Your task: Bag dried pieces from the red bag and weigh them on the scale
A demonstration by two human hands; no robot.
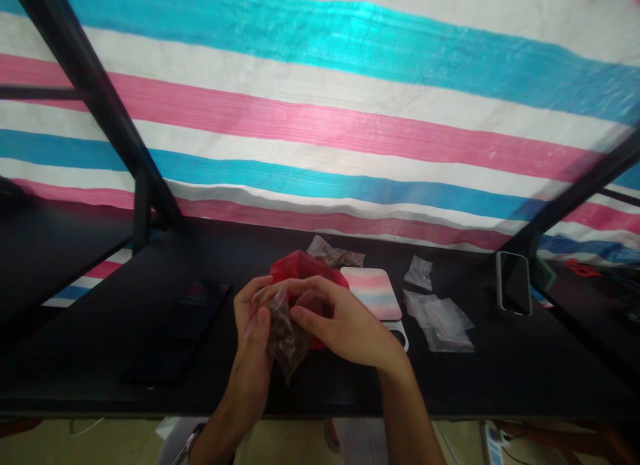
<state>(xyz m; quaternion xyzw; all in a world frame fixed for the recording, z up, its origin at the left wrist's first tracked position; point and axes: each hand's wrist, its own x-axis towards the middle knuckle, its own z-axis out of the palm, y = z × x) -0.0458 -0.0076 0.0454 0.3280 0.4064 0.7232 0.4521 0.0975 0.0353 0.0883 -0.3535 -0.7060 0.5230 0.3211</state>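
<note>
Between my two hands hangs a clear plastic bag [287,345] with brown dried bits in its lower part. My left hand [253,318] is closed on the bag's left side, thumb on the plastic. My right hand [340,318] pinches the bag's upper right edge between thumb and fingers. Just behind them lies a red plastic bag [300,263], partly hidden by my hands. To its right is a small white scale [373,295] with a shiny top that reflects the stripes. Past the red bag lies another clear bag [333,253] of brown bits.
Several flat clear zip bags [445,325] lie right of the scale, with a small crumpled bag [419,273] behind them. A phone [514,283] leans at the right by the frame leg. A dark flat object [180,331] lies at left on the black table [320,398]. Striped sheeting [350,118] hangs behind.
</note>
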